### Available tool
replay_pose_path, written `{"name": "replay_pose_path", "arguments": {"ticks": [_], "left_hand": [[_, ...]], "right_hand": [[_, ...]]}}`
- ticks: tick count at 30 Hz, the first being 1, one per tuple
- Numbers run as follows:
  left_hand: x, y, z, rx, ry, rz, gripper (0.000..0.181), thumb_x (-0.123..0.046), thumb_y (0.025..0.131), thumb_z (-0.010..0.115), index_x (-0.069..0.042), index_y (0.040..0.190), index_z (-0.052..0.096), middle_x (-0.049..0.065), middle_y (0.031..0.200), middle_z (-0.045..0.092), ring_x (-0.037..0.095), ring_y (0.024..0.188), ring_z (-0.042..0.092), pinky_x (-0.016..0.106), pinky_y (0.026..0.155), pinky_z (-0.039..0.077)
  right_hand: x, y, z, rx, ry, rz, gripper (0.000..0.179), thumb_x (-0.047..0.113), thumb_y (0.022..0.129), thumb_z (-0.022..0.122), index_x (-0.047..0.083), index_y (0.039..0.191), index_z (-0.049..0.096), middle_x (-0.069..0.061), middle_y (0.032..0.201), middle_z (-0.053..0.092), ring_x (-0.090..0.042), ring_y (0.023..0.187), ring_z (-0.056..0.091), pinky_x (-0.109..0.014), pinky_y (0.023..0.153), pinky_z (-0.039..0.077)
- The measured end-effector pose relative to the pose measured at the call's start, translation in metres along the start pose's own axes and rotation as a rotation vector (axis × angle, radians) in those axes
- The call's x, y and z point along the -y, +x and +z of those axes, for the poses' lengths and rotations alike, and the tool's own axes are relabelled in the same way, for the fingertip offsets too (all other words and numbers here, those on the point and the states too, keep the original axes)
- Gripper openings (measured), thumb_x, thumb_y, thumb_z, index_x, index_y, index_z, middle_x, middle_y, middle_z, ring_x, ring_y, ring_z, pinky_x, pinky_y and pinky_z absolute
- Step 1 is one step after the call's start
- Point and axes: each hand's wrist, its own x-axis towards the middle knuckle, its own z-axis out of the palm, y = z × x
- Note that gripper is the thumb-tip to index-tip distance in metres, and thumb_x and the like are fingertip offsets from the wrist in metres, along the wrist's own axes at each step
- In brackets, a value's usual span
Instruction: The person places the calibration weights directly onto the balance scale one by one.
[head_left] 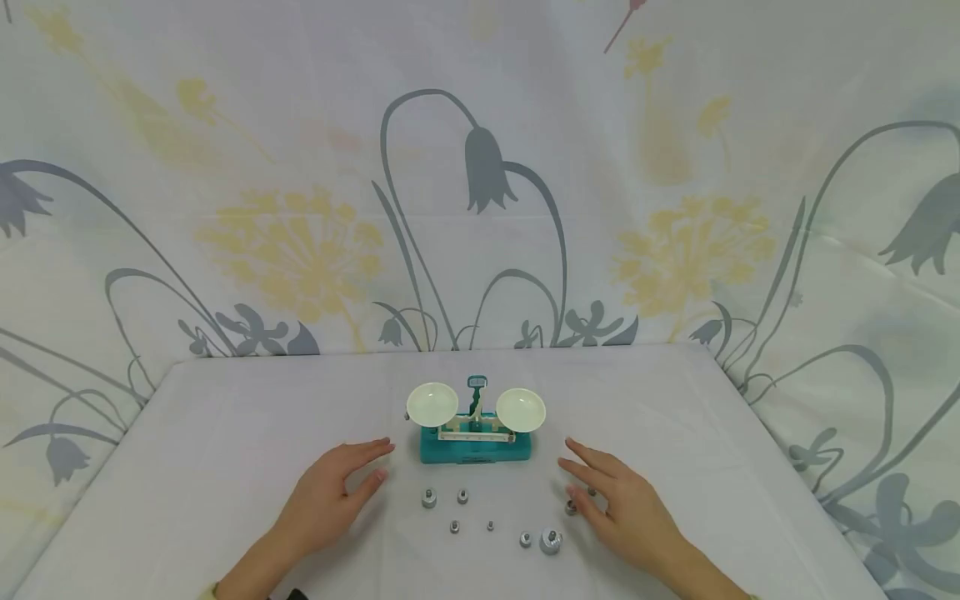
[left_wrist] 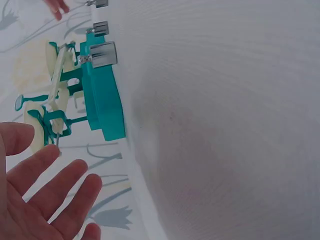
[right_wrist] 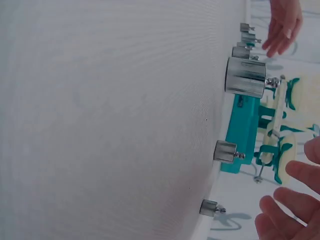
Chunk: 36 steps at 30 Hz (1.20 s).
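Observation:
A teal balance scale (head_left: pixel 475 452) stands in the middle of the table, with a cream left pan (head_left: pixel 432 405) and a cream right pan (head_left: pixel 521 410), both bare. To its left, my left hand (head_left: pixel 321 502) is held with fingers loosely extended, touching nothing. My right hand (head_left: pixel 633 510) hovers at the right, fingers apart and holding nothing. Beneath its thumb and fingers a small metal weight (head_left: pixel 571 507) is partly covered. Several metal weights with knobs stand before the scale; the largest weight (right_wrist: pixel 245 76) shows clearly in the right wrist view.
A white cloth (head_left: pixel 225 433) covers the table. Smaller weights, such as one weight (head_left: pixel 429 499) at the left and a tiny weight (head_left: pixel 491 526) in the middle, stand scattered between the hands. Behind rises a flower-patterned curtain (head_left: pixel 480 267). A dark object (head_left: pixel 297 594) shows at the left wrist.

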Motion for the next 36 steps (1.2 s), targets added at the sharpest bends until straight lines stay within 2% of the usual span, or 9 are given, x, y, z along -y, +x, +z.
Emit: {"name": "replay_pose_path", "arguments": {"ticks": [4, 7, 12, 16, 20, 29, 36], "left_hand": [[0.002, 0.003, -0.001, 0.035, -0.134, -0.114, 0.029, -0.018, 0.094, 0.070, -0.017, 0.123, 0.071, -0.007, 0.124, 0.068, 0.022, 0.120, 0.060, 0.050, 0.100, 0.047], [0.003, 0.005, -0.001, 0.054, -0.190, -0.179, 0.029, -0.017, 0.094, 0.070, -0.017, 0.123, 0.071, -0.004, 0.120, 0.069, 0.025, 0.120, 0.060, 0.052, 0.101, 0.047], [0.007, 0.010, 0.002, 0.086, -0.277, -0.247, 0.028, -0.013, 0.095, 0.068, -0.015, 0.123, 0.070, 0.000, 0.118, 0.070, 0.024, 0.115, 0.062, 0.052, 0.100, 0.047], [0.012, 0.015, 0.002, 0.104, -0.364, -0.234, 0.028, -0.011, 0.095, 0.067, -0.010, 0.123, 0.069, 0.002, 0.120, 0.069, 0.021, 0.111, 0.064, 0.042, 0.098, 0.051], [0.015, 0.020, 0.002, 0.110, -0.402, -0.217, 0.029, -0.012, 0.095, 0.067, -0.009, 0.124, 0.068, 0.004, 0.121, 0.069, 0.021, 0.111, 0.063, 0.035, 0.095, 0.052], [0.020, 0.034, 0.008, 0.132, -0.477, -0.256, 0.034, -0.013, 0.095, 0.068, -0.009, 0.129, 0.065, 0.007, 0.127, 0.065, 0.026, 0.119, 0.059, 0.041, 0.099, 0.050], [0.022, 0.044, 0.014, 0.148, -0.528, -0.251, 0.039, -0.011, 0.094, 0.069, -0.007, 0.132, 0.062, 0.010, 0.132, 0.062, 0.029, 0.124, 0.056, 0.044, 0.102, 0.047]], "right_hand": [[0.001, 0.000, 0.005, -0.036, 0.077, 0.038, 0.036, 0.010, 0.084, 0.078, 0.013, 0.119, 0.072, -0.003, 0.134, 0.062, -0.021, 0.117, 0.062, -0.025, 0.094, 0.050], [0.001, 0.000, 0.008, -0.077, 0.123, 0.054, 0.037, 0.005, 0.083, 0.078, 0.014, 0.119, 0.072, 0.000, 0.129, 0.065, -0.018, 0.112, 0.064, -0.013, 0.093, 0.045], [0.003, 0.001, 0.011, -0.151, 0.219, 0.049, 0.038, -0.006, 0.079, 0.076, 0.010, 0.113, 0.071, 0.004, 0.113, 0.069, -0.013, 0.093, 0.066, -0.015, 0.075, 0.051], [0.005, 0.000, 0.011, -0.155, 0.328, 0.043, 0.037, -0.012, 0.079, 0.073, 0.009, 0.109, 0.071, 0.001, 0.103, 0.071, -0.015, 0.086, 0.067, -0.015, 0.072, 0.053], [0.008, -0.001, 0.013, -0.144, 0.412, 0.036, 0.037, -0.014, 0.078, 0.074, 0.008, 0.108, 0.070, -0.004, 0.098, 0.071, -0.016, 0.084, 0.068, -0.016, 0.072, 0.054], [0.012, -0.007, 0.016, -0.054, 0.508, 0.061, 0.036, -0.010, 0.080, 0.075, 0.009, 0.109, 0.070, -0.003, 0.099, 0.072, -0.014, 0.084, 0.068, -0.027, 0.070, 0.058], [0.012, -0.008, 0.015, -0.029, 0.520, 0.055, 0.030, -0.008, 0.082, 0.075, 0.010, 0.106, 0.070, -0.003, 0.099, 0.073, -0.010, 0.082, 0.068, -0.025, 0.069, 0.057]]}}
